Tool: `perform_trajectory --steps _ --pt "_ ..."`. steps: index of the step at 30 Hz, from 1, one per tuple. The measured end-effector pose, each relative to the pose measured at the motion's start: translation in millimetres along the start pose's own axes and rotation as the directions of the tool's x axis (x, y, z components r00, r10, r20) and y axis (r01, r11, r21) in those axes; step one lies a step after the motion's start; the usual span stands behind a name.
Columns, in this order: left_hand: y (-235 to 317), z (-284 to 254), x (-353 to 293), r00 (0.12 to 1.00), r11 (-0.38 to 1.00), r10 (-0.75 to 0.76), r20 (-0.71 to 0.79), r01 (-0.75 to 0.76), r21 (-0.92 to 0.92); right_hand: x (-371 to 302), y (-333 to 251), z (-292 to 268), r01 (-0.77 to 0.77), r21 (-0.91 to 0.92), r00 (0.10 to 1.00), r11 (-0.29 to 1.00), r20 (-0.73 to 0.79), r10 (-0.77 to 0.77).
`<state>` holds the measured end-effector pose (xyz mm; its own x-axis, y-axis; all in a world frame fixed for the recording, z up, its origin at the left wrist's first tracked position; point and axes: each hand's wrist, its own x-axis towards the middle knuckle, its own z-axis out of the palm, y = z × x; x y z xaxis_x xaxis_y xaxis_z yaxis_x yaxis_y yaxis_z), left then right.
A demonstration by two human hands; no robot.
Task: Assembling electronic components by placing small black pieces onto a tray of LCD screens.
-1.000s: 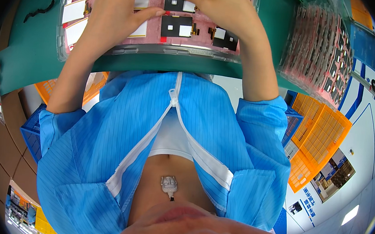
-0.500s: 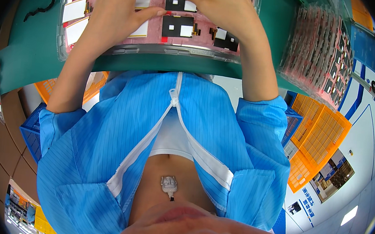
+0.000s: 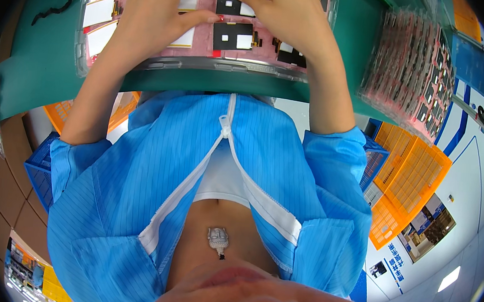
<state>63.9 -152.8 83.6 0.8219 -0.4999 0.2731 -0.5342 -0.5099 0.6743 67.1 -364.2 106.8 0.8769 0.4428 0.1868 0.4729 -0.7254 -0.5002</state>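
A clear plastic tray (image 3: 226,64) lined with pink material lies on the green table, holding rows of flat display-like panels. Over its left half rests my left hand (image 3: 156,11), thumb and index finger apart beside the left edges of two black panels. The nearer black panel (image 3: 225,30) has white squares, a red tab and a small flex strip. My right hand (image 3: 277,7) is closed in a pinch, thumb against fingers, at the upper black panel (image 3: 229,10). Whatever the pinch holds is too small to make out. White panels (image 3: 100,14) lie left of my left wrist.
A tall stack of similar filled trays (image 3: 407,67) stands at the table's right. A dark curled strip (image 3: 52,12) lies on the green surface (image 3: 36,70) at left. Orange crates (image 3: 410,166) and a blue crate (image 3: 39,162) are beside me, below table height.
The nearer black panel shows slightly farther right against my left thumb. My right forearm has shifted a little left; both hands keep nearly the same pose.
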Motion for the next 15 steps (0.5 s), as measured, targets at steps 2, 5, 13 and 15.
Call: perform_trajectory --steps 2,5,13,15 --pt "-0.4 1.0 1.8 1.000 1.000 0.010 0.003 -0.010 0.005 -4.6 2.5 2.3 0.074 -0.070 0.992 0.995 -0.100 -0.081" --pt "-1.4 2.2 3.2 1.000 0.999 0.028 0.008 -0.028 0.016 -5.0 7.0 1.5 -0.075 0.135 0.997 0.988 0.007 0.075" --pt "-2.6 0.8 -0.3 0.998 0.996 0.065 0.002 -0.065 0.061 -5.8 -3.3 -16.6 -0.395 0.572 0.914 0.719 0.163 0.372" --pt "-3.1 2.6 0.7 0.998 0.997 0.059 0.015 -0.060 0.044 -5.8 7.0 -11.7 -0.318 0.576 0.943 0.753 0.111 0.313"
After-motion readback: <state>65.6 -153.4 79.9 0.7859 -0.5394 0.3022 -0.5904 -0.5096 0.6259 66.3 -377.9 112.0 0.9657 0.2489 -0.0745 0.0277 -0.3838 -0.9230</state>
